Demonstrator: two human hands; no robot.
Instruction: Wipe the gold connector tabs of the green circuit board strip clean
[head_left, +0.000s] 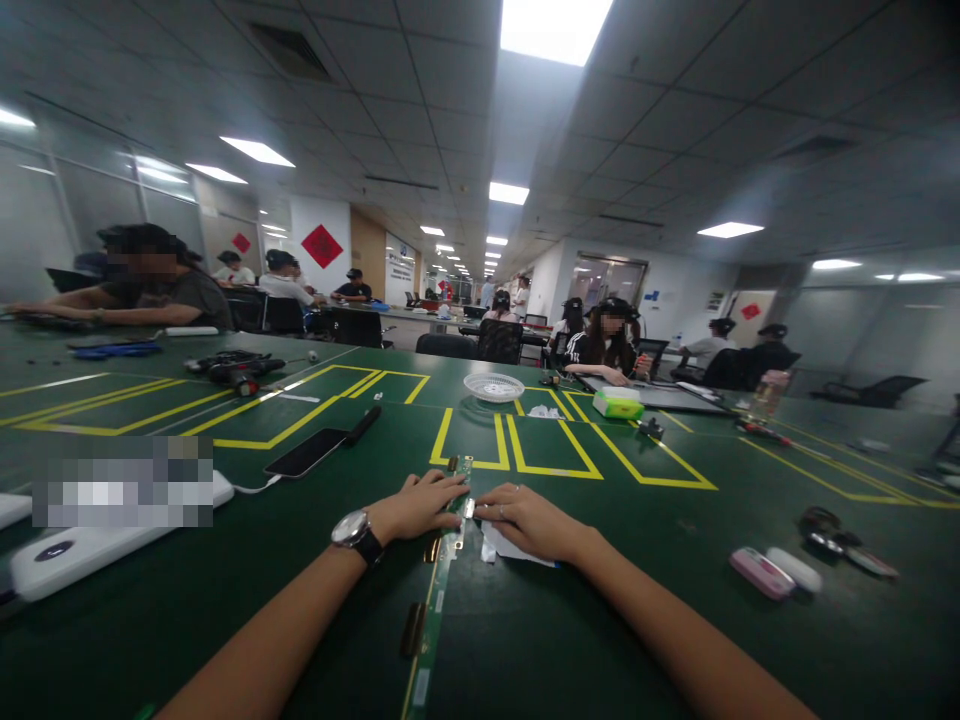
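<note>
A long, narrow green circuit board (pixel 429 640) lies lengthwise in front of me, with several brown-gold flex connectors along its left edge. My left hand (pixel 421 505), with a watch on the wrist, holds the board's far part between the thumb and the stretched fingers. From the other side my right hand (pixel 525 515) meets the board, fingers pressed together at a small bright white piece (pixel 469 507) on the board. What that piece is cannot be made out. Beneath my right palm lies a white paper sheet (pixel 521 548), partly hidden by the hand.
On the green table are a phone (pixel 309 453) on a cable, a white power strip (pixel 127 540), a white plastic basket (pixel 493 388), a green tissue pack (pixel 618 403) and a pink case (pixel 761 573). Yellow tape marks rectangles. Other people sit at the table's far side and beyond.
</note>
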